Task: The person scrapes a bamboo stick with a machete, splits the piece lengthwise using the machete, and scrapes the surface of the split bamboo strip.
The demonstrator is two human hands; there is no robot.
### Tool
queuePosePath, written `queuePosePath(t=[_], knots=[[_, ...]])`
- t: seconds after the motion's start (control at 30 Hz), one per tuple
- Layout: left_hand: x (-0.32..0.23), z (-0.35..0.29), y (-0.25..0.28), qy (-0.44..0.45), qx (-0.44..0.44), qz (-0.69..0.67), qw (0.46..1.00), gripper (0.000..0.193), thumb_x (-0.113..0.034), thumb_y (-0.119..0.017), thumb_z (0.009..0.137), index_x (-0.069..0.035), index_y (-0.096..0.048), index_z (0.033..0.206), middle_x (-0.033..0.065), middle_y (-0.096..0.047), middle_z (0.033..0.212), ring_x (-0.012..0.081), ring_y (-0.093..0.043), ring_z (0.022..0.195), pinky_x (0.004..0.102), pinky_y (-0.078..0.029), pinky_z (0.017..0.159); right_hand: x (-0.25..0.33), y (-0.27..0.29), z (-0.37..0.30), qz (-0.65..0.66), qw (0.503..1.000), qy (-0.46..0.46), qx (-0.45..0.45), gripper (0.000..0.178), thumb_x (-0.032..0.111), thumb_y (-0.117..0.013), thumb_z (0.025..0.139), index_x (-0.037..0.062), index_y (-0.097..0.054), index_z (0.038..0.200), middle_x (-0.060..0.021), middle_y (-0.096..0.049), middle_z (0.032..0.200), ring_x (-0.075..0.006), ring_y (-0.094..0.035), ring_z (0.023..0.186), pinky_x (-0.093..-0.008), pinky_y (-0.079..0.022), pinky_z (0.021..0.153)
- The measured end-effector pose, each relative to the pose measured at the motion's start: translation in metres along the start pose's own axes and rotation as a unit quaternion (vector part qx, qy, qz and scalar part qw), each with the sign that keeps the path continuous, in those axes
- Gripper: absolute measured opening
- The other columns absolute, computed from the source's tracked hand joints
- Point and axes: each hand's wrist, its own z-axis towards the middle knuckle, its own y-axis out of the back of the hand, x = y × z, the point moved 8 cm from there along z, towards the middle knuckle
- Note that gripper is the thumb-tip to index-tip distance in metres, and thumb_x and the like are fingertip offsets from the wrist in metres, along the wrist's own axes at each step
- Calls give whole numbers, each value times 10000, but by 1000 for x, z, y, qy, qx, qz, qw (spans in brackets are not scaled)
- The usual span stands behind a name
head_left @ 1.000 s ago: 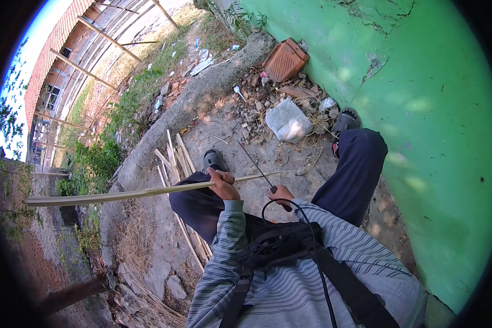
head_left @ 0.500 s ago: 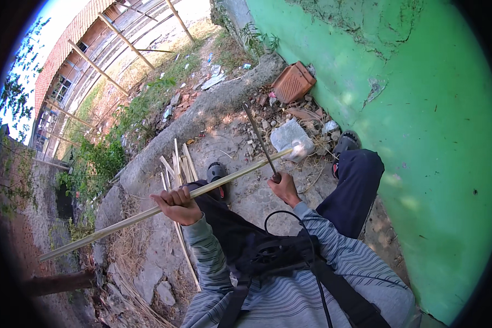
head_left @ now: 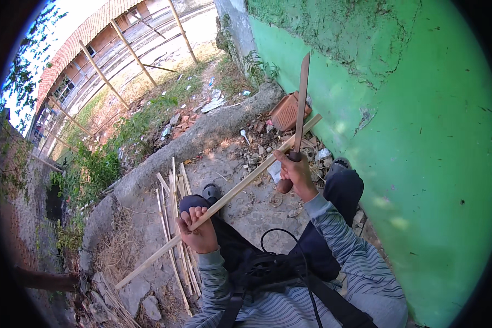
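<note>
My left hand [head_left: 198,234] is closed round a long pale strip of bamboo or wood [head_left: 244,181]. The strip slants from the lower left up toward the green wall. My right hand [head_left: 298,175] grips the dark wooden handle of a machete, whose long brown blade [head_left: 302,95] points up and away. The blade's lower part crosses in front of the strip's far end. My right fingertips are close to the strip; whether they touch it I cannot tell. A pale block [head_left: 275,171] is mostly hidden behind the strip and my right hand.
Several similar strips [head_left: 172,213] lie on the ground beside my left leg. The green wall [head_left: 421,180] rises close on my right. A terracotta tile piece [head_left: 283,113] and rubble sit at its foot. A low concrete ridge [head_left: 191,136] runs across ahead, with litter and plants beyond.
My right hand has raised the machete up and right, its blade turning to slant rightward. The strip has shifted up and right, off the pale block, with my left hand now lower and palm more upward.
</note>
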Motion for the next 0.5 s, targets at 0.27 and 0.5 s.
queuePosePath(t=[0.27, 0.5], knots=[[63, -61, 34, 423, 245, 464, 739, 605, -536, -483, 1059, -7, -560, 1342, 176, -649, 1253, 296, -619, 1234, 430, -524, 1013, 58, 9, 47, -41, 997, 63, 23, 127, 172, -749, 952, 58, -707, 915, 79, -479, 577, -14, -393, 443, -234, -292, 406], [73, -28, -122, -85, 342, 754, 554, 320, -236, -728, 956, 10, -605, 1120, 102, -621, 937, 193, -592, 809, 306, -471, 713, 33, 32, 60, -56, 997, 44, 24, 196, 198, -754, 950, 71, -673, 825, 72, -475, 549, -30, -414, 437, -247, -314, 411]])
